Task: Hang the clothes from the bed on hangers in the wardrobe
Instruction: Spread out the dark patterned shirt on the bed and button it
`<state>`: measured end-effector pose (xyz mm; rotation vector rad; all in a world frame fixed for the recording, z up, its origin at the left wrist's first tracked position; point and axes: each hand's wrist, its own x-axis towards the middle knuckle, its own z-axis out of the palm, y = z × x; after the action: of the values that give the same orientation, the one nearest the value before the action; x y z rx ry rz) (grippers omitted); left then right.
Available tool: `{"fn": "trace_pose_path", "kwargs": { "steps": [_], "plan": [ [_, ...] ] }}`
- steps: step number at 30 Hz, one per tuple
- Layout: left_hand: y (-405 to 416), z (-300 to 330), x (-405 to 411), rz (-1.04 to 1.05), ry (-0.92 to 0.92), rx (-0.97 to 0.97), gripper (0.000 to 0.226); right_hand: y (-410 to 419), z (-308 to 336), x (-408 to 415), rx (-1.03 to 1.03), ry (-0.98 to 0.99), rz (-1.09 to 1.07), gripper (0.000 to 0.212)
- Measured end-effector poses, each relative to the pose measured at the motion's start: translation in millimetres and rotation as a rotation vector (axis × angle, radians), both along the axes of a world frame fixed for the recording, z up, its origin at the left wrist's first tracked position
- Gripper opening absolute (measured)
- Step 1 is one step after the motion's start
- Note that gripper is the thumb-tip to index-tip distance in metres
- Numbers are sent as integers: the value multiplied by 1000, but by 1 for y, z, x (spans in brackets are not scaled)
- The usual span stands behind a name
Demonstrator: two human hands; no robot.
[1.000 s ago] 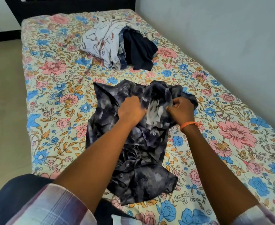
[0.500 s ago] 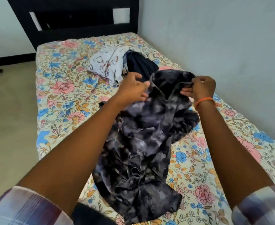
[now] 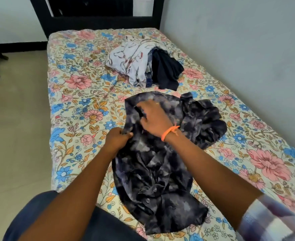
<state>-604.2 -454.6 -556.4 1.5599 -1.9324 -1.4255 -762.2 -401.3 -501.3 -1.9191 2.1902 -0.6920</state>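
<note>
The dark patterned shirt (image 3: 157,164) is lying crumpled on the bed (image 3: 77,105). The left hand (image 3: 116,140) is pinching its edge; the right hand (image 3: 154,119) is reaching into the collar area — fingers loosely curled, grip unclear. Risk, as judged: an uneven hold is letting fabric bunch, so the hanger may snag.

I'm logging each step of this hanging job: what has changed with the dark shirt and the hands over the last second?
The dark shirt, lifted by its collar half a second ago, is back down on the bed. The left hand now pinches the shirt's left edge lower down; the right hand has let go of the collar and reaches across into the fabric, its hold unclear. The pile of clothes has stayed put.
</note>
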Motion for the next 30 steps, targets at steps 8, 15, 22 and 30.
{"fn": "trace_pose_path", "kwargs": {
  "steps": [8, 15, 22, 30],
  "plan": [
    [-28, 29, 39, 46, 547, 448, 13, -41, 4, 15, 261, 246, 258, 16],
    [-33, -2, 76, 124, -10, 148, 22, -17, 47, -24, -241, -351, -131, 52],
    [16, 37, 55, -115, 147, -176, 72, -4, 64, 8, -180, -740, -118, 49],
    [46, 60, 6, 156, 519, 13, 25, 7, 50, 35, -36, -1018, -160, 52]
  ]
}}
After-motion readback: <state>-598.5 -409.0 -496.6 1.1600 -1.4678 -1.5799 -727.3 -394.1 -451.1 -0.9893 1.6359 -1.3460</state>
